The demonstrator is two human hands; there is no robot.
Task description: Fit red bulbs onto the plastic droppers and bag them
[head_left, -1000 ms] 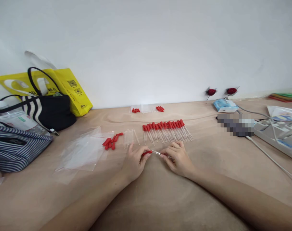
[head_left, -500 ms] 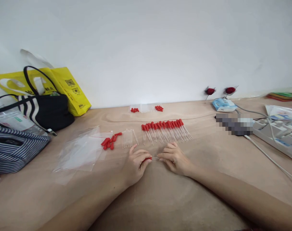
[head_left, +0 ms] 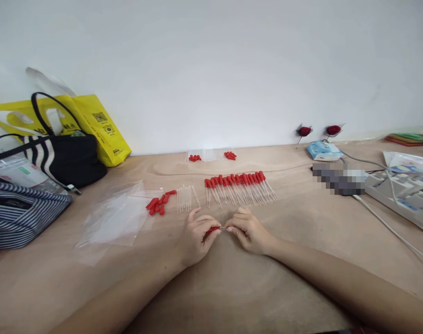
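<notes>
Dial centred between the two hands, 12 toward the wall. From where I stand, the left hand pinches a red rubber bulb between thumb and fingers; the right hand pinches a thin clear tube, fingertips pressed together. Tube end meets the bulb's mouth; how deep it sits, I cannot tell. Both are at dial centre, low over the wooden table.

At 12 to 1: row of red-bulbed droppers, tips pointing nearward, close to the right knuckles. At 10 to 11: loose clear tubes, side by side, just beyond a raised left finger. At 10: heap of red bulbs, next to clear zip bags at 9.

Room: a wide stretch of wood runs at 2, from the row's right end to the tissue pack; another at 6, between the forearms. Limits: table's wall-side edge at 12, power strip near 3, striped pouch at 9.
</notes>
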